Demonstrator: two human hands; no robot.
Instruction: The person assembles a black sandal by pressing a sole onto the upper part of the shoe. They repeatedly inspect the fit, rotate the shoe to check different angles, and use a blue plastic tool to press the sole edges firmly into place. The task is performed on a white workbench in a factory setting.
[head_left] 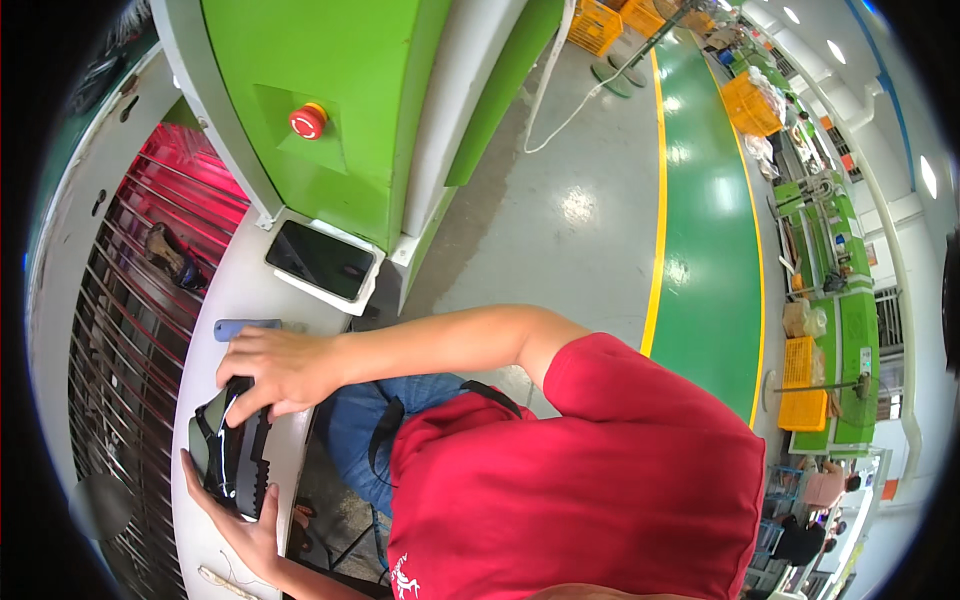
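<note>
A dark shoe (238,455) with a thick, toothed black sole and a grey-green patch lies over the white ledge, between my two hands. My right hand (275,370) comes from above, its fingers bent over one end of the shoe. At the opposite end, my left hand (240,525) cups the shoe, with the thumb by the sole edge and the fingers along the far side. Just beyond my right hand rests a blue-handled tool (245,328), partly covered, its kind unclear. The white ledge (205,545) runs along in front of me.
Past the ledge, metal bars (120,330) run under red light, with another shoe (172,255) on them. A phone (320,260) lies in a white tray near a green machine housing with a red stop button (308,121). A thin pale strip (228,583) is on the ledge.
</note>
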